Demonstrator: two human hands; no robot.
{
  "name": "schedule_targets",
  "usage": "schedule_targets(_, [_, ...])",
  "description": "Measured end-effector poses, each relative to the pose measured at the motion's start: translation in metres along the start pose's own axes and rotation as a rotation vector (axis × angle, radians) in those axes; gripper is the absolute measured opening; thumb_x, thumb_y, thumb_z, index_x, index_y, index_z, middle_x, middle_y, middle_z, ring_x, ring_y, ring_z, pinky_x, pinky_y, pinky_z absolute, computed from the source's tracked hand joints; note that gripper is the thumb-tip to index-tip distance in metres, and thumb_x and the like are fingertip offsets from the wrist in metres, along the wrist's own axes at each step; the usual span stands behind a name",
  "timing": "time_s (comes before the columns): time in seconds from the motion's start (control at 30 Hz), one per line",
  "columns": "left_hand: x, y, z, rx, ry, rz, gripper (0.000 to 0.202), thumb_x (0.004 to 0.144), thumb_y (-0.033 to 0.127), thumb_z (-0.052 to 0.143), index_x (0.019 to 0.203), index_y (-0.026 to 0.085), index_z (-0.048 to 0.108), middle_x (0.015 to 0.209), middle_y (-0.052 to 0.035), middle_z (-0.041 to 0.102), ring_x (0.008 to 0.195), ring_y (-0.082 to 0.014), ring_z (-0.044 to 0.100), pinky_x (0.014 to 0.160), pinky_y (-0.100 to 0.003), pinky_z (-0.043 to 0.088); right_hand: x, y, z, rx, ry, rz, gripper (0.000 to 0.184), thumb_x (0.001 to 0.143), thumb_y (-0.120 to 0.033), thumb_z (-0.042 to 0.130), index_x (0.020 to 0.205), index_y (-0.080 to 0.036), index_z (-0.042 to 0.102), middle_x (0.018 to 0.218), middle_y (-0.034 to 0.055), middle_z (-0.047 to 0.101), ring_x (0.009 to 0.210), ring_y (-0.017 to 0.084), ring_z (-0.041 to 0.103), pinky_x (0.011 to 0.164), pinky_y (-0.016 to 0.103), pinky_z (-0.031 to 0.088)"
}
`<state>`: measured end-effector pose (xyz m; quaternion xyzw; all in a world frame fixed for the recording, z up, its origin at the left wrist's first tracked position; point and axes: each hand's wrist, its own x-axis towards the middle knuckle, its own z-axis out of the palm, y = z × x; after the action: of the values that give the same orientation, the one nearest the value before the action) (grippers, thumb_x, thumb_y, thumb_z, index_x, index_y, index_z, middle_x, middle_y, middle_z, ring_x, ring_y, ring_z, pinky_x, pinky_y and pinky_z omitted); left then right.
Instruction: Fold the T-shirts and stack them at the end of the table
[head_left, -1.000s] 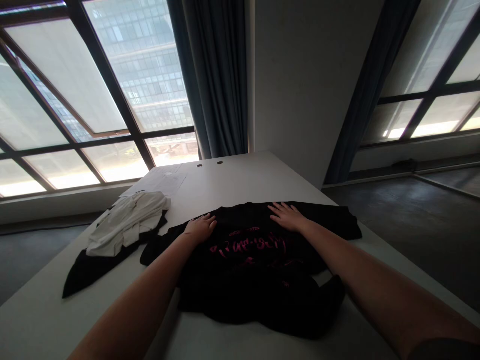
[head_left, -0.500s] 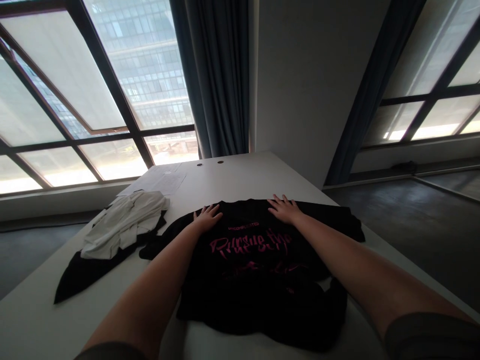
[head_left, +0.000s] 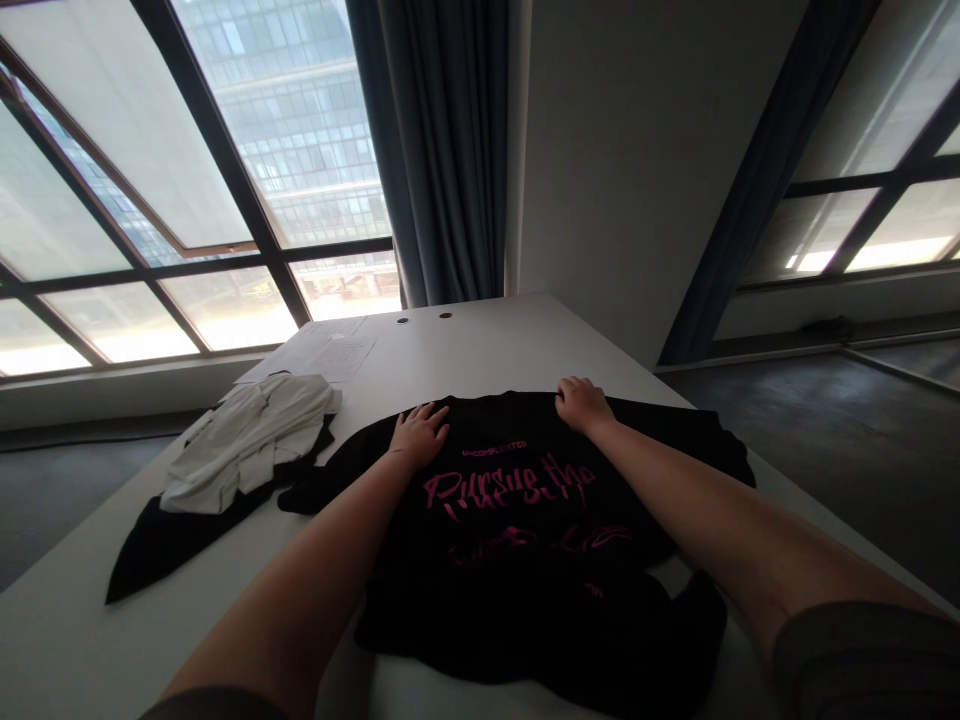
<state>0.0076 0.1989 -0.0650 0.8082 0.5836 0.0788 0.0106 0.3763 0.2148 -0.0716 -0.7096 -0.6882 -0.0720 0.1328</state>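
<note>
A black shirt (head_left: 517, 625) lies on the white table (head_left: 465, 350), straight in front of the person and directly under both hands. Its widest spread runs from left to right, sleeve to sleeve, across the line of the forearms; the far edge follows that same direction, while the body of the shirt comes back toward the person and looks rumpled at the near end. Pink lettering (head_left: 510, 487) on it reads upright from the person's side. The left hand (head_left: 420, 435) rests palm down just inside the far edge, left of the lettering, its fingers somewhat spread. The right hand (head_left: 585, 404) sits on the far edge itself, right of the lettering, with the fingers curled over; whether cloth is pinched there I cannot tell. So both hands touch the shirt, the right one a little farther out, with a stretch of the far edge between them. One sleeve reaches to the table's right side. The other points left, toward a pale garment (head_left: 251, 450) heaped on a dark cloth (head_left: 172, 550). Beyond that heap lie printed papers (head_left: 341, 355).
</note>
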Motion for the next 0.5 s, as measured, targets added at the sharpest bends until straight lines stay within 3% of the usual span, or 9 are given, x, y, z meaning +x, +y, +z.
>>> schedule_targets(0.13, [0.010, -0.006, 0.002, 0.003, -0.093, 0.004, 0.061, 0.102, 0.059, 0.032, 0.160, 0.040, 0.033, 0.170, -0.0014, 0.025, 0.157, -0.0313, 0.018, 0.122, -0.066, 0.015, 0.010, 0.001, 0.002, 0.018, -0.010, 0.004, 0.022, 0.096, -0.024, 0.044, 0.111, -0.020, 0.061, 0.110, 0.0139, 0.070, 0.105, 0.031, 0.060, 0.091, 0.047, 0.041])
schedule_targets(0.3, [0.025, -0.014, 0.005, 0.012, -0.143, 0.004, 0.065, 0.100, 0.064, 0.032, 0.161, 0.042, 0.029, 0.172, 0.0008, 0.018, 0.158, -0.0313, 0.013, 0.123, -0.065, 0.010, 0.027, 0.002, 0.006, 0.031, -0.007, 0.009, 0.025, 0.095, -0.019, 0.041, 0.112, -0.020, 0.059, 0.116, 0.0149, 0.068, 0.109, 0.032, 0.057, 0.090, 0.047, 0.042])
schedule_targets(0.4, [0.033, -0.016, 0.006, 0.015, -0.118, -0.007, 0.064, 0.100, 0.063, 0.033, 0.160, 0.041, 0.033, 0.171, -0.0003, 0.024, 0.157, -0.0315, 0.020, 0.123, -0.063, 0.014, 0.038, 0.003, 0.011, 0.030, -0.019, 0.014, 0.027, 0.094, -0.018, 0.041, 0.114, -0.020, 0.060, 0.120, 0.0158, 0.066, 0.113, 0.033, 0.055, 0.092, 0.047, 0.042])
schedule_targets(0.5, [0.039, -0.018, 0.006, 0.015, -0.039, -0.016, 0.056, 0.103, 0.059, 0.031, 0.154, 0.041, 0.042, 0.165, 0.0002, 0.038, 0.152, -0.0277, 0.033, 0.123, -0.052, 0.023, 0.046, 0.004, 0.015, 0.026, -0.038, 0.026, 0.029, 0.095, -0.025, 0.043, 0.117, -0.018, 0.060, 0.120, 0.0174, 0.065, 0.113, 0.035, 0.054, 0.093, 0.048, 0.043])
